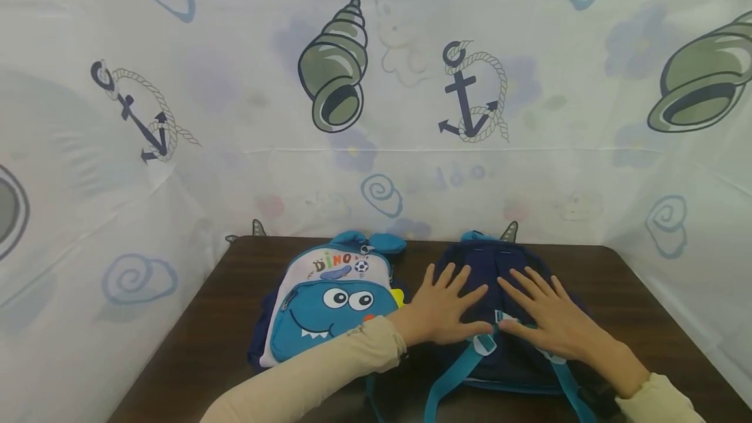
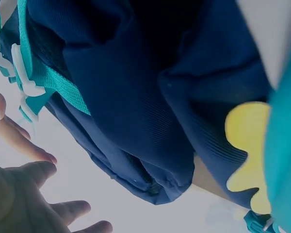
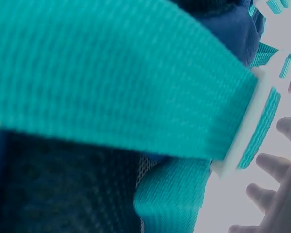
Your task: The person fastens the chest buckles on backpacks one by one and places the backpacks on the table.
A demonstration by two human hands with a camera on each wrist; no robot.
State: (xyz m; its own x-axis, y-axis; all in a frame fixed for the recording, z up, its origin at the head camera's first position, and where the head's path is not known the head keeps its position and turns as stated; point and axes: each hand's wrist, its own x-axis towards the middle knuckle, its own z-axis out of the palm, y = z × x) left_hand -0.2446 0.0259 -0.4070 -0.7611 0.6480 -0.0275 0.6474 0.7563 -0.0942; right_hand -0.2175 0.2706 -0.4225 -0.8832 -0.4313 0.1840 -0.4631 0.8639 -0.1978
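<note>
A navy backpack [image 1: 493, 260] lies with its strap side up on the right half of the table in the head view. Over it are both hands, fingers straight and spread: the left hand [image 1: 443, 305] on its left side, the right hand [image 1: 549, 315] on its right. Neither holds anything; whether they touch the cloth I cannot tell. Teal straps [image 1: 458, 374] with white buckles [image 1: 484, 344] hang toward the near edge. Large in the right wrist view is a teal strap [image 3: 116, 77], its white buckle [image 3: 242, 126] near the fingertips.
Left of the hands, a dinosaur backpack [image 1: 335, 312] lies face up, partly behind the left sleeve. Both bags are on a dark wooden table [image 1: 205, 331]. A white curtain [image 1: 399, 109] printed with shells and anchors stands behind and beside the table.
</note>
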